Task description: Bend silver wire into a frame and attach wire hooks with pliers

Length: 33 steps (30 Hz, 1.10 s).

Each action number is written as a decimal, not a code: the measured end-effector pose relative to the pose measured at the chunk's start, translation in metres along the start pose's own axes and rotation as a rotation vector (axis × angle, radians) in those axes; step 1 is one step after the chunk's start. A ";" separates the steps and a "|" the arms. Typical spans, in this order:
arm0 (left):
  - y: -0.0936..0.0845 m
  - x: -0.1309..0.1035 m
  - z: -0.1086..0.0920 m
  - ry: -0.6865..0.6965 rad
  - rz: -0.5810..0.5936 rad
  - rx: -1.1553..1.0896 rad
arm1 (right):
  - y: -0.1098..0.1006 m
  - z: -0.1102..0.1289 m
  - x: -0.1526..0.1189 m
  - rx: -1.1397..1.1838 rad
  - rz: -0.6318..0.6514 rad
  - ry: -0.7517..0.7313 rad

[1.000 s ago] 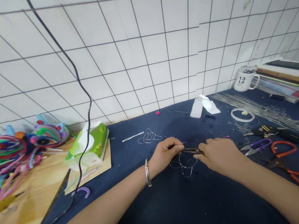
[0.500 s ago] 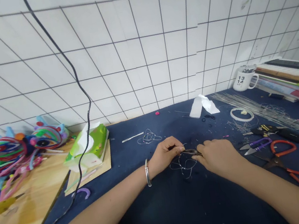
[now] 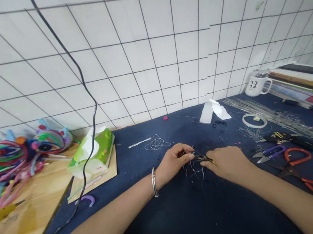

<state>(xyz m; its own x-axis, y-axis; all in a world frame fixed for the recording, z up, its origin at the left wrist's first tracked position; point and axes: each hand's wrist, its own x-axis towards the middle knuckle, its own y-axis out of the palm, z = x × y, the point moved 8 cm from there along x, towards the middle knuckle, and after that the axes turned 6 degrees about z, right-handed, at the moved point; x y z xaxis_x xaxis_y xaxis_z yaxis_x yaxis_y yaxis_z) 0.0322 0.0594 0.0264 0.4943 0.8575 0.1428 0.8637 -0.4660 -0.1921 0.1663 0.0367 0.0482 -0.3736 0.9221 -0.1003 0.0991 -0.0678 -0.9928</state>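
Note:
Thin silvery wire bent into loops [image 3: 195, 172] hangs between my hands, over the dark blue table cover. My left hand [image 3: 177, 161] is closed, thumb and fingers pinching the wire. In my right hand [image 3: 227, 161] is a small pair of pliers [image 3: 203, 158], its jaws pointing left at the wire by my left fingertips. Fingers hide most of the pliers' handles, and I cannot tell whether the jaws grip the wire. Another looped wire piece [image 3: 157, 143] lies on the cover beyond my left hand, beside a thin silvery strip [image 3: 139, 143].
Red-handled scissors [image 3: 293, 169], purple snips [image 3: 268, 153], black-handled pliers [image 3: 284, 138] and a bundle of wires [image 3: 267, 111] lie on the right. A mug [image 3: 258, 85] stands behind. On the left are a tissue pack [image 3: 95, 150] and a black cable [image 3: 92, 122].
The looped wire between my hands has shifted slightly right and changed its hang. My right hand with the pliers has turned a little. The whole view has moved slightly.

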 end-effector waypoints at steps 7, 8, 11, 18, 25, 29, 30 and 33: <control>0.008 -0.003 0.004 -0.038 -0.012 -0.185 | -0.003 -0.004 0.000 0.012 -0.023 0.020; 0.009 -0.004 0.004 -0.040 -0.015 -0.215 | -0.003 -0.004 0.000 0.013 -0.025 0.021; 0.010 -0.005 0.006 -0.056 -0.034 -0.276 | -0.002 -0.005 0.002 0.019 -0.022 0.021; 0.011 -0.011 0.008 -0.146 -0.065 -0.309 | 0.000 -0.008 0.004 0.072 0.034 0.024; 0.008 -0.013 0.008 -0.172 -0.125 -0.274 | 0.002 -0.009 0.006 0.104 0.082 0.033; 0.003 -0.014 0.009 -0.167 -0.178 -0.179 | 0.003 -0.007 0.007 0.125 0.087 0.024; 0.002 -0.015 0.009 -0.164 -0.189 -0.152 | 0.003 -0.007 0.007 0.126 0.087 0.020; 0.000 -0.015 0.011 -0.165 -0.209 -0.096 | 0.004 -0.004 0.007 0.123 0.083 0.004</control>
<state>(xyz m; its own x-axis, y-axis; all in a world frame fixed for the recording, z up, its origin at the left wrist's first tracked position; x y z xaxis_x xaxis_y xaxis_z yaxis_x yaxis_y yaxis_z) 0.0242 0.0487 0.0138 0.2891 0.9573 0.0086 0.9543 -0.2875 -0.0816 0.1679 0.0441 0.0441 -0.3653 0.9128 -0.1827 0.0162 -0.1900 -0.9816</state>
